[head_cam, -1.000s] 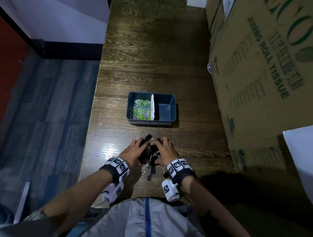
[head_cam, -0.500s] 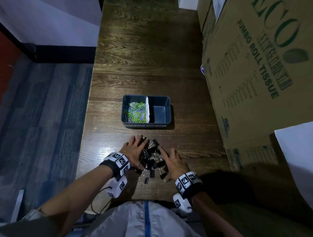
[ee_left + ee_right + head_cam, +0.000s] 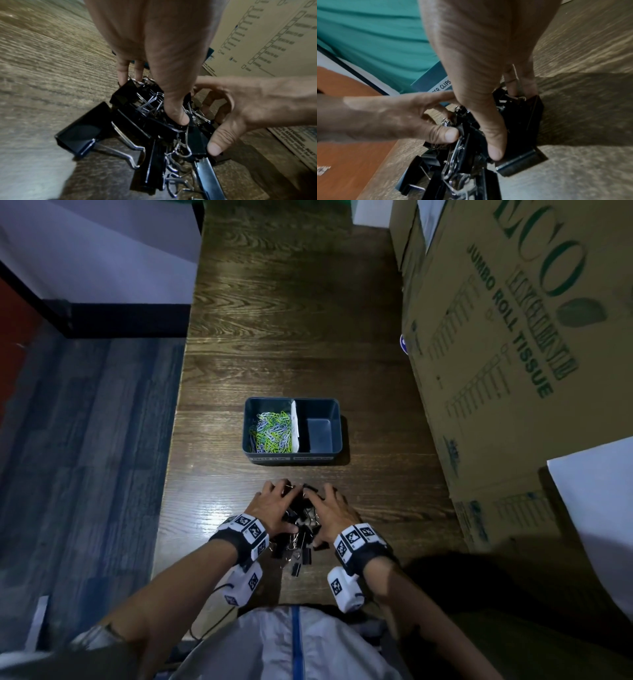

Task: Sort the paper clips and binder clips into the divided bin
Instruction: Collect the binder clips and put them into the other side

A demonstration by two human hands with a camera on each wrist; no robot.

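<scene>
To your right stands a tall corrugated cardboard box [image 3: 513,354] printed in green with "ECO" and "JUMBO ROLL TISSUE"; the smaller print on it is too blurred to read. It stands on the same dark table [image 3: 291,302] you work at, wood-grained and glossy near your wrists.

The bin [image 3: 337,424] sits in the middle of the table, well apart from your hands: a blue-grey plastic rectangle with rounded corners, split by a white divider. On its front wall are two white labels; the right wrist view shows the end of one, reading "…ER CLIPS". The paper clips [image 3: 272,429], thin wire loops in green, blue and white, lie in the left compartment. The right compartment shows only its bare floor.

The binder clips [image 3: 301,537] lie heaped on the table just in front of you, black folded steel bodies with silver wire handles, tangled together, of several sizes.

Your left hand [image 3: 272,510] and right hand [image 3: 334,513] cup the heap from either side, palms down and wrists raised. Your fingers are spread and curled round the clips, thumbs pressing into the near side, fingertips [image 3: 122,75] dug in at the far side.
</scene>
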